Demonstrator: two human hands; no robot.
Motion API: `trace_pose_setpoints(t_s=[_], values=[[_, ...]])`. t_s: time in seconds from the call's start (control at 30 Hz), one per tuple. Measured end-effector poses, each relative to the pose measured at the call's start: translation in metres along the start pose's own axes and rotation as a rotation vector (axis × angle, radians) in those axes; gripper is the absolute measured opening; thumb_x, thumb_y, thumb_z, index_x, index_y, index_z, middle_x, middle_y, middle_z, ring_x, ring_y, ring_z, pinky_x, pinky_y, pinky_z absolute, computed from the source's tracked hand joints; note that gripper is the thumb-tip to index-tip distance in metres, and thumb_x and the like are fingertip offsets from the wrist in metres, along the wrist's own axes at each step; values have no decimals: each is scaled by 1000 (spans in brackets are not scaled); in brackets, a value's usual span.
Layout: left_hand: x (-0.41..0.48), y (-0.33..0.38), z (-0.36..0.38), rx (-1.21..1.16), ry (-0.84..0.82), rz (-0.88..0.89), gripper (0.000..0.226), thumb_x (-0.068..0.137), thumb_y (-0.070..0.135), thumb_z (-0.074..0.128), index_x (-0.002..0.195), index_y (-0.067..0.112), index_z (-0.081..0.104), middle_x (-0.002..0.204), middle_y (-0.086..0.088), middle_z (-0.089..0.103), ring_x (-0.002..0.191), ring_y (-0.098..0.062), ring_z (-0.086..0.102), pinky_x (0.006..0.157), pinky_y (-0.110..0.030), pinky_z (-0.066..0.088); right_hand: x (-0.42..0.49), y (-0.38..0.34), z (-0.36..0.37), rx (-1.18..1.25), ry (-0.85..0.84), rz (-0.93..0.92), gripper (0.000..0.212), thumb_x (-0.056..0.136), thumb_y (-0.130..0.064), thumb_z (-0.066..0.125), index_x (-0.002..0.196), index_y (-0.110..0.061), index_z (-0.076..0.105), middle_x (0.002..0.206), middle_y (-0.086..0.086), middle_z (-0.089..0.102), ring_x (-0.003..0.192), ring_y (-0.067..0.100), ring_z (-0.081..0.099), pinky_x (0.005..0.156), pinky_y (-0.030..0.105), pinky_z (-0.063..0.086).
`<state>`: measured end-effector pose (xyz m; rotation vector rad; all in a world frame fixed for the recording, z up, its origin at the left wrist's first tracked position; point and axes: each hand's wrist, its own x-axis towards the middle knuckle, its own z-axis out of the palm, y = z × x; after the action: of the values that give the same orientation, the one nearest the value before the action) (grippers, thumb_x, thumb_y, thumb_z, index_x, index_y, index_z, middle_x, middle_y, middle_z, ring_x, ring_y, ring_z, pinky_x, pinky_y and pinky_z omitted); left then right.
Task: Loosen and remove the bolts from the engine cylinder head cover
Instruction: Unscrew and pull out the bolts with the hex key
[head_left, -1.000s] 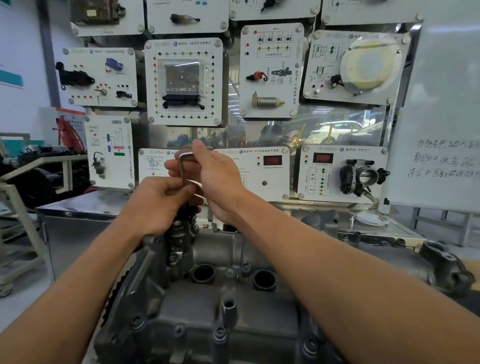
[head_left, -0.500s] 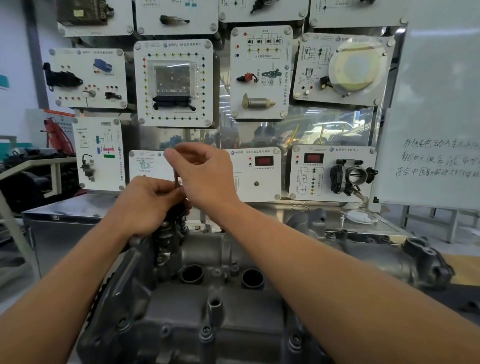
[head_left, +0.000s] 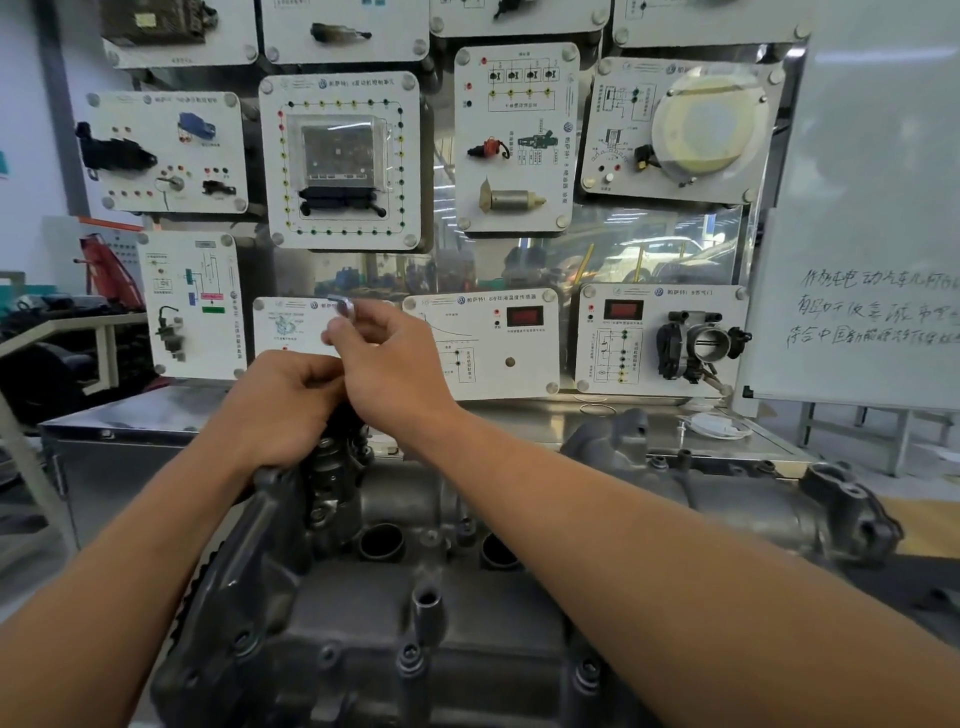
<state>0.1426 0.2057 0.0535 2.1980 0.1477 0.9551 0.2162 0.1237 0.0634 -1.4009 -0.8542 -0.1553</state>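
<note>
Pinching the short bent end of the hex key (head_left: 343, 306) with our right hand (head_left: 387, 364) here: thumb and first fingers (head_left: 336, 332) are squeezed together on it, and the other fingers are loosely tucked in. Our left hand (head_left: 283, 410) sits just below and left of those fingers, touching the right hand. Its fingers are curled tight round what we take to be the key's long shank. The shank is hidden inside the grip, so we can't tell where its tip lands.

Straight under the left fingers is the dark stacked end of the engine. The cylinder head cover (head_left: 363, 613) spreads out below both sets of fingers and fills the bottom of the view under our forearms. Several bolts (head_left: 410, 656) sit in their bosses along the near edge, well below the fingers. Two open plug wells (head_left: 382, 540) lie between the fingers and those bolts.

Behind the fingers there's a wall of white training panels (head_left: 337, 161) standing on a steel desk (head_left: 130, 415). A throttle body (head_left: 696, 343) is mounted well off to the right of the fingers. Further right is a whiteboard (head_left: 872, 234) with handwriting on it.
</note>
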Motion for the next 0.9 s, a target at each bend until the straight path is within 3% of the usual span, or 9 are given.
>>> trace_pose_setpoints(t_s=[0.1, 0.2, 0.3, 0.37, 0.47, 0.57, 0.7, 0.8, 0.9], values=[[-1, 3, 1, -25, 5, -10, 28, 95, 17, 63, 75, 34, 73, 63, 19, 72, 57, 10, 64, 50, -5, 42, 3, -2, -4, -5, 57, -70, 33, 91, -18, 69, 125, -18, 65, 101, -3, 71, 103, 22, 66, 99, 47, 51], [-1, 3, 2, -60, -1, -21, 25, 96, 19, 63, 76, 30, 74, 65, 16, 73, 57, 8, 64, 50, -4, 43, 6, -5, -10, 7, 75, -155, 19, 94, -12, 65, 111, -9, 72, 102, 5, 74, 94, 24, 69, 91, 49, 55], [-2, 4, 2, -54, -5, -16, 27, 96, 17, 62, 76, 29, 74, 63, 17, 72, 55, 9, 64, 50, -3, 42, 9, -6, -11, -15, 55, -169, 19, 98, -9, 58, 110, -3, 72, 105, 10, 74, 96, 24, 68, 94, 48, 54], [-1, 4, 2, -41, 4, -18, 27, 96, 15, 62, 74, 25, 73, 58, 15, 71, 50, 8, 61, 48, -3, 40, 9, -8, -12, -21, -10, -146, 22, 101, -7, 52, 114, -2, 69, 106, 11, 73, 90, 16, 65, 93, 39, 55], [-1, 4, 3, -51, 8, -53, 25, 96, 16, 63, 75, 16, 75, 60, 8, 72, 48, 5, 60, 46, -5, 41, 9, -13, -13, 23, -138, -78, 23, 104, -6, 43, 111, -5, 66, 88, 1, 69, 77, 4, 57, 79, 20, 50], [-1, 5, 5, -123, 6, -105, 22, 96, 15, 63, 81, 6, 76, 65, 2, 74, 49, 2, 63, 46, -6, 43, 9, -21, -15, 66, -240, 20, 28, 105, -6, 38, 93, -17, 62, 77, -5, 64, 82, 10, 56, 71, 19, 46], [0, 7, 5, -121, 3, -119, 20, 94, 18, 65, 83, 7, 77, 70, -2, 75, 50, 3, 64, 47, -6, 44, 8, -25, -20, 138, -267, 112, 28, 101, -9, 45, 82, -21, 61, 78, -2, 64, 83, 13, 54, 52, 11, 44], [0, 7, 5, -87, 3, -121, 20, 94, 21, 66, 82, 11, 78, 63, 6, 74, 49, 5, 63, 46, -5, 42, 4, -23, -22, 131, -150, 42, 13, 95, -29, 65, 89, -18, 67, 89, 0, 70, 83, 12, 63, 72, 23, 54], [-1, 7, 4, -40, 11, -88, 20, 93, 23, 66, 76, 23, 76, 57, 16, 70, 49, 8, 62, 46, -5, 41, -1, -17, -21, 67, -8, -52, 36, 80, -34, 83, 104, -12, 67, 95, 4, 72, 91, 21, 72, 86, 46, 59]])
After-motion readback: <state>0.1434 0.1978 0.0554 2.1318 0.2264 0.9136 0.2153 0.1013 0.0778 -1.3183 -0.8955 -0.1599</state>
